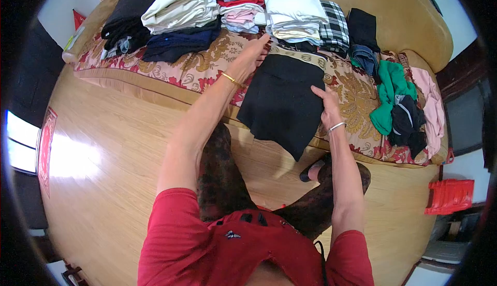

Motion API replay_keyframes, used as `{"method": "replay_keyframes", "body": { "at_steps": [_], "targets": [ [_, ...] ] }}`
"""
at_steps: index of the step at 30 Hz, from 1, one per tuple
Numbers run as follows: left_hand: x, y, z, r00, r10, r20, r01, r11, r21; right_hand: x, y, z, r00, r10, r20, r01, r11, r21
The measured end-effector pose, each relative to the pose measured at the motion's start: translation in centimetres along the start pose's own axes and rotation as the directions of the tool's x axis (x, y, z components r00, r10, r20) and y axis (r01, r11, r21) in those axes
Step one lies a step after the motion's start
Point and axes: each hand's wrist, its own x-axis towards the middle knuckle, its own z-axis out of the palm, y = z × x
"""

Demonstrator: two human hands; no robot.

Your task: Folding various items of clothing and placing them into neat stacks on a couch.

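A black garment (285,91) with a tan patterned waistband (299,56), like shorts or a short skirt, lies spread on the sofa seat. Its lower end hangs past the front edge. My right hand (329,101) grips the garment's right side, thumb on top and fingers partly hidden. At the upper left, my left hand (256,54) rests with fingers extended beside the waistband. Just beyond stands a stack of folded white and pale clothes (295,10). A folded black-and-white checked garment (334,27) lies to its right.
More folded piles line the floral sofa (345,88): black clothes (132,10), white clothes (180,6), navy clothes (180,43) and mixed colours (240,14). Loose green (388,91), black (407,121) and pink (431,111) garments lie at right. Red plastic stools (450,196) stand beyond.
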Motion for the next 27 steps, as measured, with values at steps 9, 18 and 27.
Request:
{"method": "replay_keyframes", "body": {
  "at_steps": [9, 18, 27],
  "targets": [
    [2.6, -1.0, -0.8, 0.957, 0.246, 0.152, -0.286, 0.884, 0.37, 0.2, 0.3, 1.1, 0.993, -0.061, -0.1, 0.043, 0.985, -0.17],
    [7.1, 0.2, -0.6, 0.898, 0.35, 0.266, -0.44, 0.711, 0.548, 2.2, -3.4, 3.5, 0.514, -0.75, 0.416, 0.527, -0.107, -0.843],
    [-0.9, -0.3, -1.2, 0.753, 0.657, -0.016, -0.475, 0.561, 0.678, 12.0, -3.5, 10.8, 0.76, -0.345, 0.551, 0.599, 0.042, -0.8]
  ]
}}
